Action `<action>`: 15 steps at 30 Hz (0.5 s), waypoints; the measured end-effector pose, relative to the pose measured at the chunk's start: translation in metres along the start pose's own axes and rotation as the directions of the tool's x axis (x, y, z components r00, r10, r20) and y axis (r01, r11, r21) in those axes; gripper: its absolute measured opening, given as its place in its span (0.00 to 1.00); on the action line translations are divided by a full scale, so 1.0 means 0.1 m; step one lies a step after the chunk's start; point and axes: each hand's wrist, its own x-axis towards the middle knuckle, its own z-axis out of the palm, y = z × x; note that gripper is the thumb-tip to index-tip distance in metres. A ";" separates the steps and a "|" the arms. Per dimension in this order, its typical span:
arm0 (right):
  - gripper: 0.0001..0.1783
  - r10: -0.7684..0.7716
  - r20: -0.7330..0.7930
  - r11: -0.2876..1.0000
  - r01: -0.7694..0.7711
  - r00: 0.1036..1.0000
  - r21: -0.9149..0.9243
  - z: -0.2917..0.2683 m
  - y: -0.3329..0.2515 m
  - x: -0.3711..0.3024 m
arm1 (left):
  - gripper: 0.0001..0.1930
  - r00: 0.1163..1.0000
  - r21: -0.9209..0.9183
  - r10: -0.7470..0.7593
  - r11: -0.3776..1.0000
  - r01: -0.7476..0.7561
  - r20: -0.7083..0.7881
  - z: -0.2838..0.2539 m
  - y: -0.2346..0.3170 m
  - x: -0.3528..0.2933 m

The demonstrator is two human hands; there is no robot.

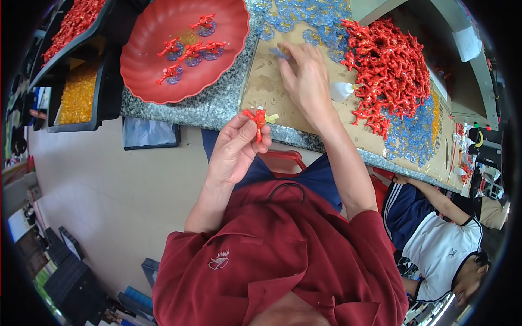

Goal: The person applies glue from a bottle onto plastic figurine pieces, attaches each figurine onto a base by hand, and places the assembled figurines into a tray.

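Observation:
In my left hand [235,145], near the table's front edge, the thumb and fingers pinch a small red plastic figure [254,119]. A pale yellow-green bit [272,117] sticks out at its side. My right hand [309,76] reaches over the brown work board [263,81], its fingertips closed on a small clear blue plastic piece [280,52], partly hidden by the fingers. Beyond it lie many loose clear blue pieces [304,16]. A white squeeze bottle [342,91] lies beside my right wrist, next to a big heap of red figures [386,70].
A red scalloped tray [141,70] at the left holds several red figures on blue pieces. Black bins of red parts [73,24] and yellow parts [80,93] stand further left. More blue pieces [410,136] spread at the right. Another person [435,244] sits at the lower right.

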 end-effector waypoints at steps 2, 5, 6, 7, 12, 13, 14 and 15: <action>0.15 -0.034 0.073 0.986 0.021 0.997 0.163 -0.18 -0.04 -0.24 | 0.12 1.000 -0.009 0.025 1.000 -0.024 0.008 0.04 0.01 0.02; 0.16 -0.103 0.143 0.974 0.070 0.984 0.216 -0.49 -0.11 -0.57 | 0.12 0.999 0.002 0.046 0.999 -0.046 0.019 0.07 -0.04 0.05; 0.16 -0.090 0.143 0.976 0.059 0.986 0.211 -0.56 -0.11 -0.67 | 0.12 0.999 0.019 0.033 0.999 -0.034 0.030 0.13 -0.07 0.07; 0.19 -0.108 0.129 0.976 0.080 0.986 0.201 -0.63 -0.11 -0.77 | 0.12 0.999 0.035 0.021 0.999 -0.022 0.041 0.17 -0.11 0.08; 0.20 0.015 0.131 0.948 -0.056 0.991 0.312 -0.79 -0.06 -1.06 | 0.11 0.980 0.015 -0.137 0.991 0.136 0.145 0.24 -0.29 0.14; 0.20 0.026 0.124 0.948 -0.064 0.992 0.313 -0.80 -0.05 -1.09 | 0.11 0.978 0.022 -0.148 0.989 0.146 0.146 0.24 -0.32 0.15; 0.18 0.119 0.135 0.858 -0.170 0.984 0.484 -0.79 -0.04 -1.14 | 0.11 0.980 0.033 -0.144 0.990 0.140 0.134 0.25 -0.36 0.14; 0.17 0.203 0.163 0.727 -0.260 0.966 0.636 -0.78 -0.02 -1.17 | 0.11 0.983 0.044 -0.136 0.990 0.132 0.123 0.27 -0.38 0.14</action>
